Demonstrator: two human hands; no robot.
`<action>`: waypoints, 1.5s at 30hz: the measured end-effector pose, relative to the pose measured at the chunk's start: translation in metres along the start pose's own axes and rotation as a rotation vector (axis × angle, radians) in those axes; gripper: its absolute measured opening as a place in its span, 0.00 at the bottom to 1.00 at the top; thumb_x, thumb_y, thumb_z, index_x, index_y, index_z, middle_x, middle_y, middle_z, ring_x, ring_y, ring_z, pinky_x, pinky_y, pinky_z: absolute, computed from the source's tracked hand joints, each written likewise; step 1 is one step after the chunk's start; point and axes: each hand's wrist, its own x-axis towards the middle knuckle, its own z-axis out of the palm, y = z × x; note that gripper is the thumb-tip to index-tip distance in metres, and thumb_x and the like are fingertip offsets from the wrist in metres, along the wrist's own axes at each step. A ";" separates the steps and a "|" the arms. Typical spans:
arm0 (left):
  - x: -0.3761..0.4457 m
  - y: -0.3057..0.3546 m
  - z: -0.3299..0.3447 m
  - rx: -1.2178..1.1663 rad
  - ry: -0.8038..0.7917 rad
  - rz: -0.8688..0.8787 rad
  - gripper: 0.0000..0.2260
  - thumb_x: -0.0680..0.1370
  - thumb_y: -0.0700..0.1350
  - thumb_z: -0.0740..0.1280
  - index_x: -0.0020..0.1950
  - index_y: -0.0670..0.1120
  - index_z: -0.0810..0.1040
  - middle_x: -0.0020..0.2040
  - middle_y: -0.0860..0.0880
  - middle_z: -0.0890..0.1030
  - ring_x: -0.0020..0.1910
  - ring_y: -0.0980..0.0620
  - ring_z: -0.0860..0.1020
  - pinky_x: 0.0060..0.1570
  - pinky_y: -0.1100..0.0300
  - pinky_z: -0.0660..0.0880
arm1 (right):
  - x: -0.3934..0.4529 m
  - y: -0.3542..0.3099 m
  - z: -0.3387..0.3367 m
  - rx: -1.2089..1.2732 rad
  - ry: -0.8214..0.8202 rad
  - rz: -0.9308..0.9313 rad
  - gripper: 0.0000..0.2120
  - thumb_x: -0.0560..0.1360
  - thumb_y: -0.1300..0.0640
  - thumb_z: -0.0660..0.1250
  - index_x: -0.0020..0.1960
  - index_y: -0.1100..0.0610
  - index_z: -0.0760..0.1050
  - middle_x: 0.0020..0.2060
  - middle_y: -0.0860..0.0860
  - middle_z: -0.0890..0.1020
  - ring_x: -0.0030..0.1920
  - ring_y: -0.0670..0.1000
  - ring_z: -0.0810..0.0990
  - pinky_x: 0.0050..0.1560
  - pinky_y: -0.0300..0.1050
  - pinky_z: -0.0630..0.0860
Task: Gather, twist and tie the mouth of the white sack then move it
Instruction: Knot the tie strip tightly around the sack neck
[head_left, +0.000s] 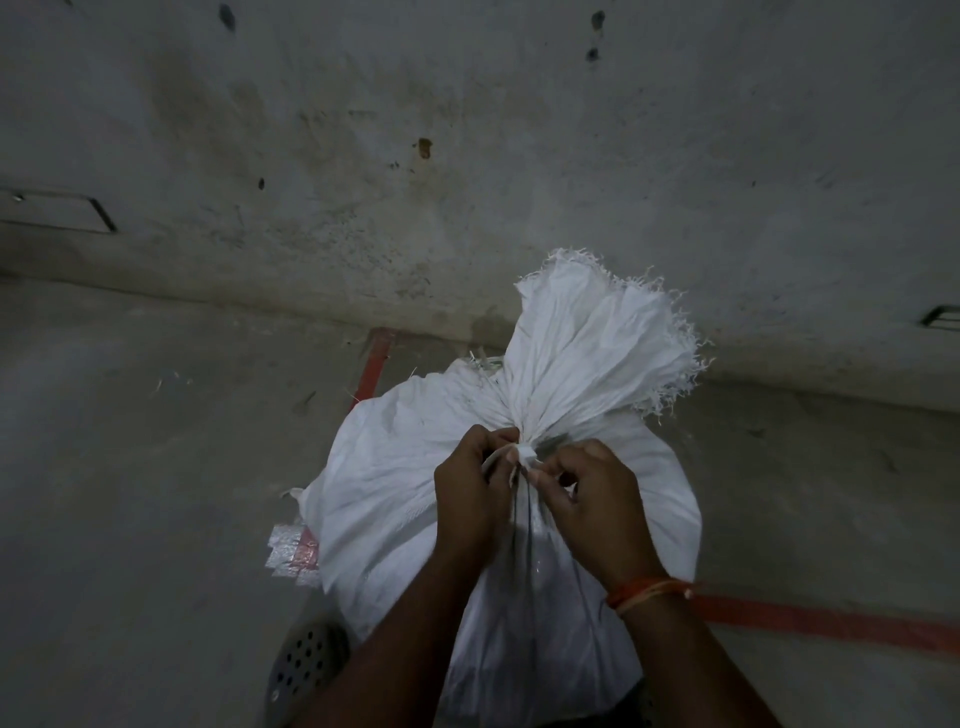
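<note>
No writing shows anywhere. At lower centre of the frame a full white sack stands on the floor, its contents hidden. The left hand pinches a white tie at the gathered neck; the right hand pinches its other end. Above, the frayed mouth fans out.

I see the sack standing full and upright on the floor, white woven plastic, creased all over. Its mouth is gathered into a tight neck near the top, with a white tie knotted there. Above the neck the mouth fans out, frayed along its edge.
</note>
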 end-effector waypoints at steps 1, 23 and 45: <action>-0.001 0.000 0.001 -0.001 -0.005 0.003 0.03 0.77 0.39 0.69 0.44 0.45 0.78 0.53 0.56 0.85 0.50 0.64 0.82 0.52 0.59 0.80 | 0.000 -0.001 0.003 -0.013 0.009 -0.003 0.05 0.75 0.54 0.73 0.41 0.54 0.81 0.41 0.50 0.78 0.38 0.41 0.74 0.39 0.26 0.66; 0.002 -0.001 0.000 -0.049 -0.063 -0.012 0.05 0.78 0.40 0.68 0.43 0.46 0.74 0.52 0.54 0.84 0.51 0.64 0.81 0.51 0.57 0.80 | 0.006 -0.001 0.009 0.213 0.105 0.037 0.08 0.71 0.56 0.77 0.39 0.52 0.78 0.31 0.47 0.82 0.34 0.45 0.81 0.36 0.41 0.79; 0.002 0.002 -0.003 -0.094 -0.137 -0.026 0.04 0.78 0.40 0.68 0.45 0.43 0.75 0.60 0.55 0.82 0.55 0.65 0.80 0.55 0.53 0.79 | 0.018 0.007 0.000 0.368 -0.103 0.026 0.10 0.72 0.63 0.75 0.51 0.53 0.83 0.38 0.43 0.81 0.40 0.37 0.80 0.42 0.26 0.73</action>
